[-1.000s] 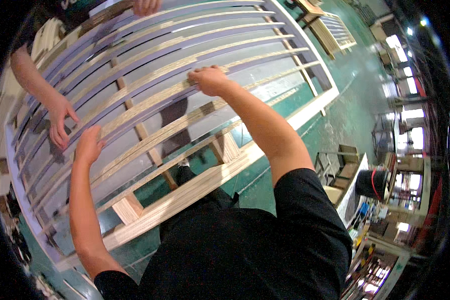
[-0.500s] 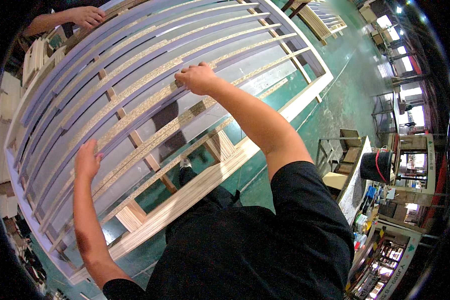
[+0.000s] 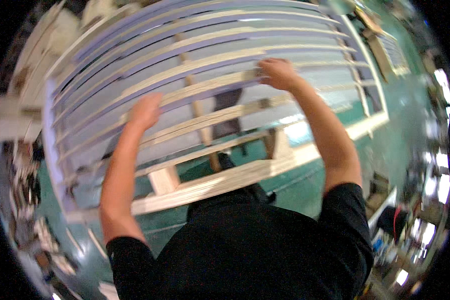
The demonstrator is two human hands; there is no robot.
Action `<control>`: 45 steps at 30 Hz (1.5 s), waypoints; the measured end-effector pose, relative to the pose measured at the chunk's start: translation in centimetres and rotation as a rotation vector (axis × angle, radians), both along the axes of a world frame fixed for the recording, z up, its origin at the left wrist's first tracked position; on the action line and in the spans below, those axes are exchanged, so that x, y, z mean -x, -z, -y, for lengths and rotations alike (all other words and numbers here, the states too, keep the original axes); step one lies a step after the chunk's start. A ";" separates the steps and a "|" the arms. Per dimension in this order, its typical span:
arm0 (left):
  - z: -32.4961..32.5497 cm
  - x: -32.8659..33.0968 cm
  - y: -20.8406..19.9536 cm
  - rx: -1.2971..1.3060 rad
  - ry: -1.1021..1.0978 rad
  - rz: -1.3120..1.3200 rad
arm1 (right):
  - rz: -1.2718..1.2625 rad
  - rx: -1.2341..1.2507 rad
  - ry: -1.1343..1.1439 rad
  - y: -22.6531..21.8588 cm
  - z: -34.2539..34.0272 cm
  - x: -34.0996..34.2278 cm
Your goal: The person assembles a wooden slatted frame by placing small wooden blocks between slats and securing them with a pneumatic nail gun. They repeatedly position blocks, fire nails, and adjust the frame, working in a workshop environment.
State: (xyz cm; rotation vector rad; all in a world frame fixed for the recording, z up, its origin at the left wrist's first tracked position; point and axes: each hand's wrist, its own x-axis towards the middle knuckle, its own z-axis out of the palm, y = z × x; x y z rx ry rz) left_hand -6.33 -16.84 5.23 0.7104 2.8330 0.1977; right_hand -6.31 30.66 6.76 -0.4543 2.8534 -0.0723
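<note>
Hands both up on the slatted wooden frame, which I see standing over the green floor. Left hand curls over one slat; right hand grips a higher slat (fingers closed round it).

Counting two bare hands, left hand and right hand, both resting on one large slatted wooden frame, showing roughly eight long pale slats, three short upright blocks along its lower rail, and one green floor.
</note>
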 end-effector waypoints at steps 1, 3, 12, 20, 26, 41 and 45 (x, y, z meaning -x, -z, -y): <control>0.9 0.0 0.7 0.011 0.024 -0.045 | 0.030 -0.018 -0.015 0.5 -0.3 0.8; 1.2 0.0 0.6 0.031 0.026 -0.024 | 0.034 0.031 0.030 0.8 -0.6 1.4; -0.1 0.7 0.5 -0.032 0.067 0.003 | 0.090 0.091 0.124 -0.5 -13.5 0.9; -0.2 1.5 1.2 0.047 0.046 0.048 | 0.020 -0.154 0.086 -2.9 -12.4 -1.1; -0.8 2.0 -0.5 0.103 0.051 0.121 | -0.114 -0.401 0.064 1.0 -16.9 -0.7; -0.3 1.4 0.7 0.034 0.068 0.087 | -0.446 -0.128 0.163 2.5 -16.9 -3.3; -1.9 2.0 0.6 0.024 0.067 0.068 | -0.275 0.339 0.628 10.4 -18.8 -6.3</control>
